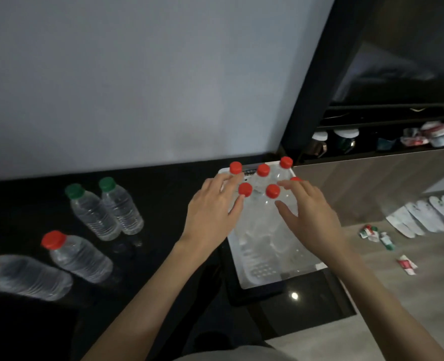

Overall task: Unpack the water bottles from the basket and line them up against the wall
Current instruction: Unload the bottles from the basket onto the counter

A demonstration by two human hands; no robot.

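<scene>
Both my hands are open over the basket: left hand nearest the upright red-capped bottle at center frame, right hand beside it.

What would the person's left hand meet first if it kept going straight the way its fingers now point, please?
Most likely the red-capped bottle at the near left of the cluster in the white basket. The left hand is open over the basket edge with a fingertip already beside that cap; depth is hard to judge.

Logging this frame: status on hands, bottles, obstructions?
Left hand and right hand open over white plastic basket. Red-capped clear bottles inside; four bottles out on black counter. Nothing obstructing.
</scene>
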